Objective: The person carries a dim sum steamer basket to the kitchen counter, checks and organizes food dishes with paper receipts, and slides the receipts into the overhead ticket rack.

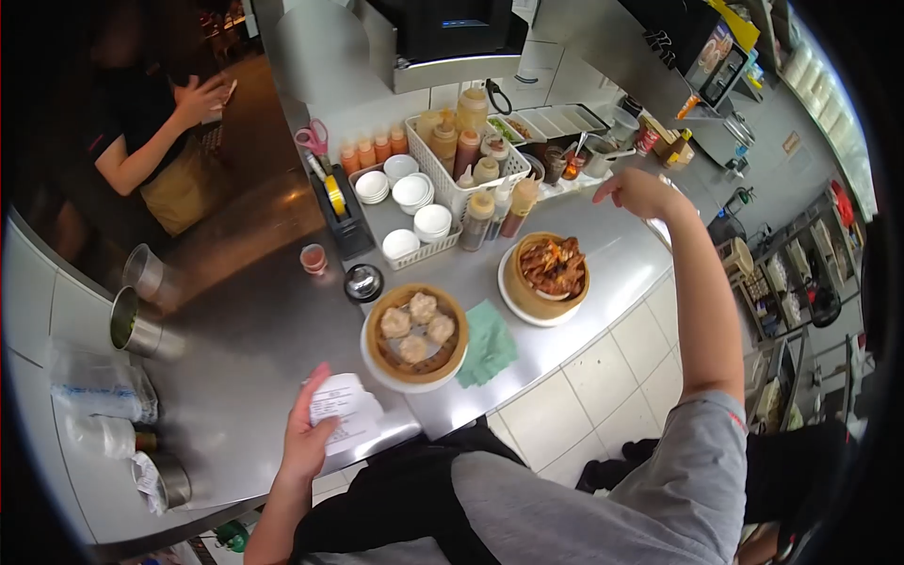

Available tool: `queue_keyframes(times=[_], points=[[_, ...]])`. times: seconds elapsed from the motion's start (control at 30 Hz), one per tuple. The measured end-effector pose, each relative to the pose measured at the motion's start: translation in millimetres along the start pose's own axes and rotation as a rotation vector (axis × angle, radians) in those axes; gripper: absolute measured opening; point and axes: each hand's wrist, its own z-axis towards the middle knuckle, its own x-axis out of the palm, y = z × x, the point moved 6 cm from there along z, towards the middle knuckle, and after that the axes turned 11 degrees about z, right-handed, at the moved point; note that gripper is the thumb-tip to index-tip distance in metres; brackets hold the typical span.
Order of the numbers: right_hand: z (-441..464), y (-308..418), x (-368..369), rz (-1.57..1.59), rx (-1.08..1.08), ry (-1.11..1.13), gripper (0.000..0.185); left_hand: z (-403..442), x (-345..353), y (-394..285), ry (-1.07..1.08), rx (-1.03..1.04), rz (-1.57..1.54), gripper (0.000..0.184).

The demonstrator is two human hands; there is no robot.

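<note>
My left hand is closed on a printed order slip, thumb across it, above the counter's front edge. Just beyond the slip, a round bamboo steamer with several dumplings sits on a white plate. To its right lies a green cloth. Another bamboo steamer on a white plate holds glazed brown meat pieces. My right hand reaches over the counter's right part, index finger stretched out, apparently holding nothing. Some of its fingers are hidden.
White baskets hold small white bowls and sauce bottles. A tape dispenser and a call bell stand nearby. Metal pots line the left edge. Another person stands beyond the counter, top left.
</note>
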Motion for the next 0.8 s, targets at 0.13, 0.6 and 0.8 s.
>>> queue_keyframes(times=[0.13, 0.6, 0.8], points=[[35.3, -121.1, 47.4, 0.404, 0.153, -0.032, 0.032, 47.4, 130.6, 3.5, 0.453, 0.174, 0.204, 0.054], [30.3, -159.2, 159.8, 0.855, 0.275, 0.563, 0.051, 122.4, 284.1, 94.4, 0.367, -0.232, 0.160, 0.077], [6.8, -138.6, 203.1, 1.080, 0.272, 0.461, 0.048, 141.3, 298.5, 111.1, 0.346, -0.333, 0.057, 0.089]])
